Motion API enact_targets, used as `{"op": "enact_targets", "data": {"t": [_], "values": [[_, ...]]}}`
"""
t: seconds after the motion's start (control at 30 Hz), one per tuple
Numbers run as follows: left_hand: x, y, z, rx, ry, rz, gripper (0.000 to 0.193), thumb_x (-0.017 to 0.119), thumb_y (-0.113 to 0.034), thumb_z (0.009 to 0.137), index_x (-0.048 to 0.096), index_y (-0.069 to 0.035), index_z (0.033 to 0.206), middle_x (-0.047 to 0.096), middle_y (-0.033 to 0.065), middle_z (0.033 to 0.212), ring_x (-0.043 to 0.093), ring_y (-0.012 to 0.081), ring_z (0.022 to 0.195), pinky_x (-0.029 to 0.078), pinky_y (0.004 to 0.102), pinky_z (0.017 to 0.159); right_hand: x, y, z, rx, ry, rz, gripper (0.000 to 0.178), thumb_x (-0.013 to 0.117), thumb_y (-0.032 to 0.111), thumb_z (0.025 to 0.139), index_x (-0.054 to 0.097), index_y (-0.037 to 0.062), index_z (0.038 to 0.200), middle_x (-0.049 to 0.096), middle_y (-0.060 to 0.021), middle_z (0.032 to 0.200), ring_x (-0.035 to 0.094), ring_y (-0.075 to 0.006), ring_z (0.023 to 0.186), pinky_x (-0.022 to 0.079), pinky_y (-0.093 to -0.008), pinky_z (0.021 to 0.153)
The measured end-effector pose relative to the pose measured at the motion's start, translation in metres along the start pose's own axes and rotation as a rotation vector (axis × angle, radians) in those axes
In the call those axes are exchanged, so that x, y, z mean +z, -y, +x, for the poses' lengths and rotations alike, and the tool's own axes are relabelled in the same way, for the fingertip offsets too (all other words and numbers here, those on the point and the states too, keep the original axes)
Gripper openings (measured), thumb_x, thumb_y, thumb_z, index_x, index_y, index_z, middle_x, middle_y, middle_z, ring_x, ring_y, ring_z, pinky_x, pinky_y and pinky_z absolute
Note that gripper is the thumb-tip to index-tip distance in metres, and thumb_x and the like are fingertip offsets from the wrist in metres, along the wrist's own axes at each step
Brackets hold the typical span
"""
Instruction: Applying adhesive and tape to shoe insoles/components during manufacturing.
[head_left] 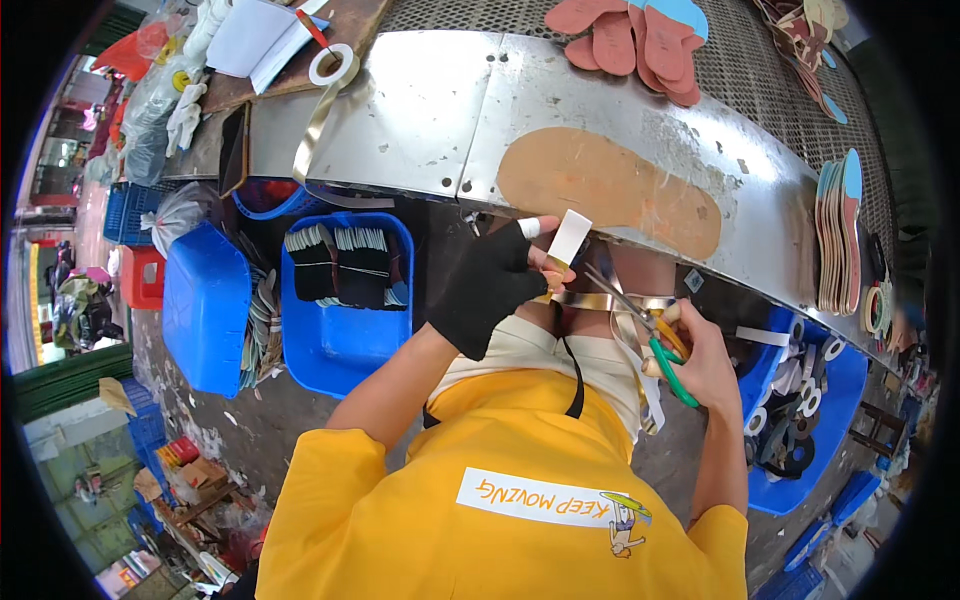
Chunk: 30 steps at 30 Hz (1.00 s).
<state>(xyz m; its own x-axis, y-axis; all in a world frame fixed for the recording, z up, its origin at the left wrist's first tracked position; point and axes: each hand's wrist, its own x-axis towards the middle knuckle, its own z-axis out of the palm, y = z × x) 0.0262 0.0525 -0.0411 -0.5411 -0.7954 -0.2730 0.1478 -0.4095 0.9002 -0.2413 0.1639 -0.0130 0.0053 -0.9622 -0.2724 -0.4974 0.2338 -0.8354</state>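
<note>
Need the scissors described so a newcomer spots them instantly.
Start at the metal-edged workbench across the top, then drop to the gap between it and the yellow shirt. Right of centre there, the person's right grip holds the scissors. One green handle and one orange handle set them apart from the gold strip beside them.

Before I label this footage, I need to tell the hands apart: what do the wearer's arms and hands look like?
The left hand wears a black fingerless glove, with a white wrap around one finger. The right hand shows no glove. Both arms have short, loose yellow sleeves; the forearms are bare.
</note>
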Motion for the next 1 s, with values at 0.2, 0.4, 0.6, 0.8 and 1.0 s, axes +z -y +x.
{"op": "enact_targets", "data": {"t": [0.2,0.4,0.6,0.8,1.0], "values": [[0.007,-0.004,-0.007,-0.081,-0.035,0.109,0.061,0.064,0.006,0.077,0.042,0.004,0.134,0.069,0.0143,0.091,0.067,0.0162,0.084,0.052,0.0267,0.074,0.008,0.018,0.008,0.028,0.015,-0.156,0.042,0.079,0.023,0.068,0.052,-0.0011,0.089,0.055,-0.0163,0.068,0.051,-0.0288,0.06,0.044,-0.0335,0.06],[0.004,0.002,-0.005,-0.127,-0.024,0.235,0.06,0.064,0.008,0.076,0.043,0.005,0.132,0.069,0.0122,0.091,0.067,0.0158,0.085,0.052,0.0261,0.074,0.009,0.023,0.011,-0.036,0.002,-0.291,0.05,0.084,0.029,0.062,0.051,-0.0007,0.085,0.055,-0.0149,0.066,0.054,-0.0284,0.059,0.044,-0.0339,0.058],[-0.012,0.005,-0.014,0.047,-0.042,0.346,0.04,0.066,0.005,0.077,0.056,0.003,0.115,0.07,0.0124,0.09,0.066,0.0152,0.082,0.053,0.0265,0.072,-0.021,0.021,0.0,-0.003,0.072,-0.3,0.046,0.084,0.023,0.062,0.052,0.0015,0.088,0.055,-0.0107,0.066,0.052,-0.021,0.057,0.043,-0.0303,0.056],[-0.013,-0.059,-0.015,0.162,0.002,-0.042,0.012,0.066,0.007,0.076,0.061,0.001,0.086,0.066,0.0178,0.085,0.066,0.0239,0.075,0.054,0.0362,0.07,-0.105,-0.009,0.021,0.125,-0.571,-0.38,0.036,0.076,0.01,0.073,0.055,-0.0006,0.1,0.057,-0.008,0.077,0.053,-0.013,0.073,0.044,-0.0273,0.067],[0.001,-0.102,0.024,0.323,-0.057,-0.019,0.012,0.061,0.006,0.081,0.062,0.001,0.092,0.068,0.0135,0.086,0.065,0.0179,0.078,0.052,0.031,0.074,-0.12,-0.006,0.087,-0.274,-0.832,-0.539,0.033,0.076,0.014,0.073,0.063,-0.0017,0.099,0.064,-0.0127,0.082,0.064,-0.0256,0.077,0.05,-0.0337,0.074]]}}
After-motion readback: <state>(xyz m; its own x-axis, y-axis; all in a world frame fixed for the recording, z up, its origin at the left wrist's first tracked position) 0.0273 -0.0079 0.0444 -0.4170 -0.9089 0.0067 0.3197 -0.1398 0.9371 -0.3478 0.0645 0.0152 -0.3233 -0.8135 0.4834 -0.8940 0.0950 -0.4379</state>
